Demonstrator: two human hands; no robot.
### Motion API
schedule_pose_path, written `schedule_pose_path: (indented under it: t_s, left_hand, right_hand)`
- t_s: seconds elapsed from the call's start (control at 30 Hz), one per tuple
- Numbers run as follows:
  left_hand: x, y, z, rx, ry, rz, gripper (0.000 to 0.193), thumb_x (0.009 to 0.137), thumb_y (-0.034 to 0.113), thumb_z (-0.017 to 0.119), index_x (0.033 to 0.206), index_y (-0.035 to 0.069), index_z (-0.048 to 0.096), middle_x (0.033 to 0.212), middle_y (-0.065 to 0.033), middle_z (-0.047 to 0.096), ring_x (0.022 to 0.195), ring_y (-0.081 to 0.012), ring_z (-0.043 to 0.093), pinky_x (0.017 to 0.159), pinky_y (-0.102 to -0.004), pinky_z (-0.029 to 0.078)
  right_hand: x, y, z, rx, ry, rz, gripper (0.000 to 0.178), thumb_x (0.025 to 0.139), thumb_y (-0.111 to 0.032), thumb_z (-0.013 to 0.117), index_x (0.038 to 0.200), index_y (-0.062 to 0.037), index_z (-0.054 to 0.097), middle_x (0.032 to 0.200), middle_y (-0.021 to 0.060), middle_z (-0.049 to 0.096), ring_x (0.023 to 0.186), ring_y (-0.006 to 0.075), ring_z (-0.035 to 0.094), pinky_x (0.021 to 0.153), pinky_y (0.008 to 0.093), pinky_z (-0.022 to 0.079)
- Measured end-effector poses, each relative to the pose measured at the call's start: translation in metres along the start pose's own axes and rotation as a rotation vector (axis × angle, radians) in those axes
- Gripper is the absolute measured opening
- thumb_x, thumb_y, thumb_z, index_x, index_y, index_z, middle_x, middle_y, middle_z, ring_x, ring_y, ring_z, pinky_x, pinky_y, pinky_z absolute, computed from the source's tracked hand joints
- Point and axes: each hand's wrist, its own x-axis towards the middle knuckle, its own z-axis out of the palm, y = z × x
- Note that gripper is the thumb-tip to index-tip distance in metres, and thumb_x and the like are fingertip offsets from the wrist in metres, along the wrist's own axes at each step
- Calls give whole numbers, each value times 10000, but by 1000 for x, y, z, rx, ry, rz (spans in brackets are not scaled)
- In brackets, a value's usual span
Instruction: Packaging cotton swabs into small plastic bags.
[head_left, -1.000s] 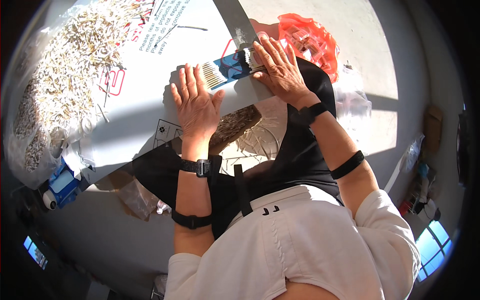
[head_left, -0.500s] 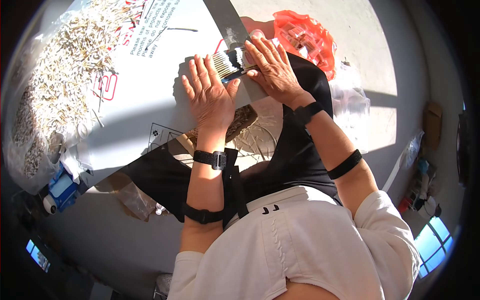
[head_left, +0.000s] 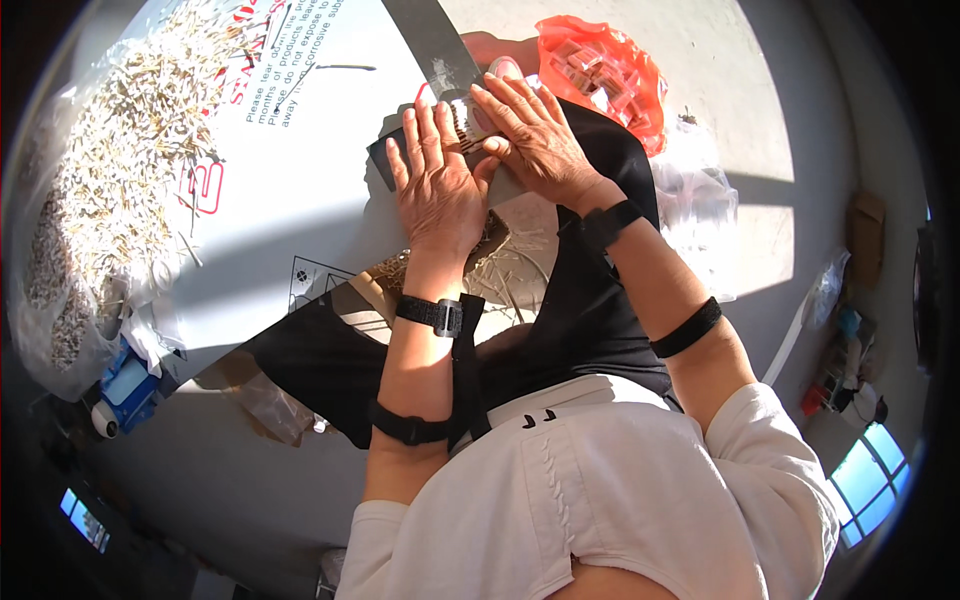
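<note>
Between my hands lies a row of short, thin pale sticks (head_left: pixel 466 122), set side by side at the near right edge of a white printed board (head_left: pixel 300 190). My left hand (head_left: pixel 440 195) is laid palm down against the left side of the row, fingers stretched out. From the right, my right hand (head_left: pixel 535 145) rests flat over the other end, its fingers extended and covering part of the sticks. A dark flat piece (head_left: pixel 382 160) shows beyond my left fingers. How far it runs under the row is hidden.
A clear plastic bag (head_left: pixel 50 300) with a large heap of loose short sticks (head_left: pixel 130 150) covers the board's left side. One dark thin strip (head_left: pixel 345 67) lies farther back. A red plastic bag (head_left: pixel 600 85) of small packets sits at the far right, a clear bag (head_left: pixel 695 210) nearer.
My left hand has slid to the right, closer to my right hand. Less of the stick row shows between them. My right hand has shifted slightly left.
</note>
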Motion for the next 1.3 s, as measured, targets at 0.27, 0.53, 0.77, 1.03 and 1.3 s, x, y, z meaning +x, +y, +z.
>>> schedule_pose_path:
  t_s: [0.27,0.53,0.77,1.03,1.3]
  left_hand:
    - [13,-23,2,-896,426,-95,551,1037,216,390,1493,-34,206,1551,-245,208,1447,-338,219,1159,-417,222]
    - [29,-7,9,-1229,408,-74,631,1053,379,301,1485,-69,196,1533,-237,262,1427,-291,271,1161,-390,223]
    - [38,15,19,-1340,413,-102,662,1040,426,283,1466,-77,226,1525,-251,254,1430,-357,237,1182,-474,168]
    - [48,35,28,-1566,459,-136,684,1025,441,334,1464,-74,228,1519,-251,254,1438,-337,221,1191,-453,142]
    - [41,13,18,-1360,501,-186,498,1010,224,503,1402,-57,376,1423,-198,427,1318,-291,432,1117,-400,326]
  right_hand:
    - [17,18,4,1670,560,678,393,948,-301,630,1222,-21,604,1164,84,638,1102,181,568,926,320,458]
    - [28,5,22,1828,427,647,301,944,-181,631,1204,-29,627,1198,90,643,1082,183,581,954,356,472]
    - [27,1,21,1825,496,657,270,943,-157,628,1155,11,636,1156,122,658,1062,188,590,934,332,477]
    - [32,-6,22,1878,589,713,204,939,-94,616,1086,41,658,1040,133,695,971,200,648,893,316,511]
    - [29,1,15,1625,604,747,292,924,-147,654,1149,38,631,1098,116,667,973,173,622,893,315,497]
